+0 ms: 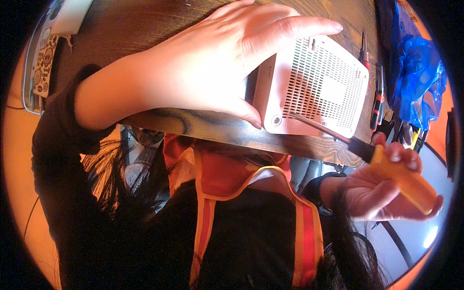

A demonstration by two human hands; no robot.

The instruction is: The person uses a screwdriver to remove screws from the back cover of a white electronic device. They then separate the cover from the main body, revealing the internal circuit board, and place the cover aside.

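Note:
A white box-shaped electronic device [350,72] with a grid of vent slots lies on the table edge, slotted side up. A pale blank label sits among its slots. My left hand [212,63] grips the device from its left side, fingers spread around the edges. In my right hand [386,188] is a screwdriver [403,181] with an orange-yellow handle and dark collar. Its shaft slants to the left across the device. The tip lies over the slots, just right of the round corner hole [276,120], apart from it.
On the dark wooden table [145,21], red-and-black hand tools [377,104] lie right of the device. Beyond them is a crumpled blue plastic bag [418,72]. A patterned power strip [43,63] sits at the far left. My red apron [222,174] hangs below the table edge.

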